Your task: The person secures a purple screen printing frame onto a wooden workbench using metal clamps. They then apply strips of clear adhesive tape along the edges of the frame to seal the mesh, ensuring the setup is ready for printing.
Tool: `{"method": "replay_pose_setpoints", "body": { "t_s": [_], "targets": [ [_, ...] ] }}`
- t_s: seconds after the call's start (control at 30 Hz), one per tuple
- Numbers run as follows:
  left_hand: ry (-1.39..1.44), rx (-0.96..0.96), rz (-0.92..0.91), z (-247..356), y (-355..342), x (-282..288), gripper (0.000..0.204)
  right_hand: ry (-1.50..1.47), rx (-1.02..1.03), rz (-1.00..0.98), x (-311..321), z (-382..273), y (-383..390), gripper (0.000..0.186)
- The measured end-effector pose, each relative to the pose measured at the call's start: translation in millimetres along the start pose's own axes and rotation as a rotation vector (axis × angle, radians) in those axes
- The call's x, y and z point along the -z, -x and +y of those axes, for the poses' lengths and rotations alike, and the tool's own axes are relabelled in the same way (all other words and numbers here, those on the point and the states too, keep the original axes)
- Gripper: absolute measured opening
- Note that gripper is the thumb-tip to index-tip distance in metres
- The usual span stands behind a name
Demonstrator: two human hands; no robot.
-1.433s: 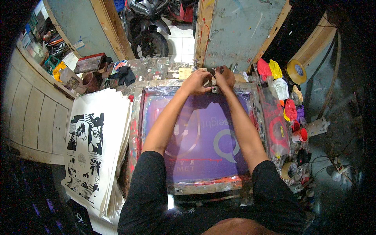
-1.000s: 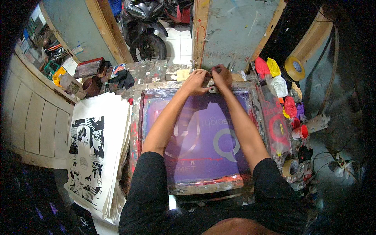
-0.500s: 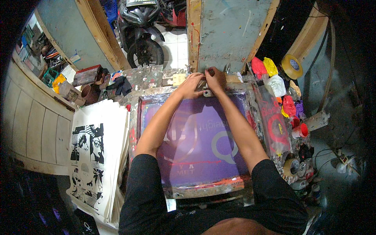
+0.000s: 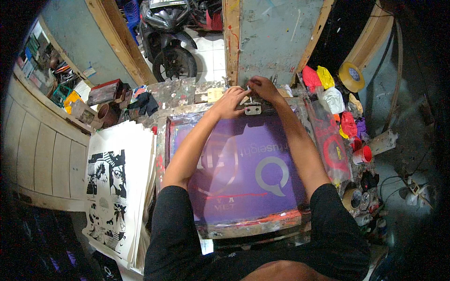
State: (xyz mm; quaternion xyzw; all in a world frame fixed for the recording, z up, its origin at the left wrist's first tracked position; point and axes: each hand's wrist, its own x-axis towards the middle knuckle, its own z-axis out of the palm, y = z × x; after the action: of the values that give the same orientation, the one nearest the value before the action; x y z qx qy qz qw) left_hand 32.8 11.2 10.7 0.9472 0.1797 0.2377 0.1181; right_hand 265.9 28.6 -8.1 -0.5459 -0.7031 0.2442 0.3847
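Observation:
A purple-meshed screen-printing frame (image 4: 236,173) lies before me, with a metal hinge clamp (image 4: 252,110) at the middle of its far edge. My left hand (image 4: 233,102) is curled over the clamp's left side, its fingertips at the upright screw. My right hand (image 4: 262,88) is pinched at the top of that screw, just above and right of the left fingers. What sits between the right fingertips is small and partly hidden. The clamp's front plate shows below both hands.
Printed black-and-white sheets (image 4: 105,196) are stacked at left. Colorful bags (image 4: 333,100), a tape roll (image 4: 354,75) and a red cup (image 4: 363,154) crowd the right. Dark rags (image 4: 145,103) and boxes lie back left; a motorbike (image 4: 171,47) stands beyond the doorway.
My right hand has risen and shifted right since half a second ago, uncovering more of the clamp and screw. My left hand stays at the clamp. The whole view has shifted slightly.

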Motion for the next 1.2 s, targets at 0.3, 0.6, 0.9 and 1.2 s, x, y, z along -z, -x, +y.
{"method": "replay_pose_setpoints", "body": {
  "t_s": [0.3, 0.6, 0.9, 1.2],
  "targets": [
    [-0.117, -0.011, -0.13, 10, -5, 4, 0.069, 0.064, 0.113, -0.267, 19, -3, -20, 0.032],
    [-0.186, -0.044, -0.176, 11, -4, 8, 0.065, 0.456, -0.081, -0.391, 12, -22, -47, 0.046],
    [-0.17, -0.018, -0.196, 12, -2, 8, 0.063, 0.551, -0.452, -0.315, 9, -64, -41, 0.041],
    [-0.267, -0.065, -0.205, 14, -10, 5, 0.069, 0.99, -0.405, -0.215, -55, -39, -82, 0.027]
  ]
}}
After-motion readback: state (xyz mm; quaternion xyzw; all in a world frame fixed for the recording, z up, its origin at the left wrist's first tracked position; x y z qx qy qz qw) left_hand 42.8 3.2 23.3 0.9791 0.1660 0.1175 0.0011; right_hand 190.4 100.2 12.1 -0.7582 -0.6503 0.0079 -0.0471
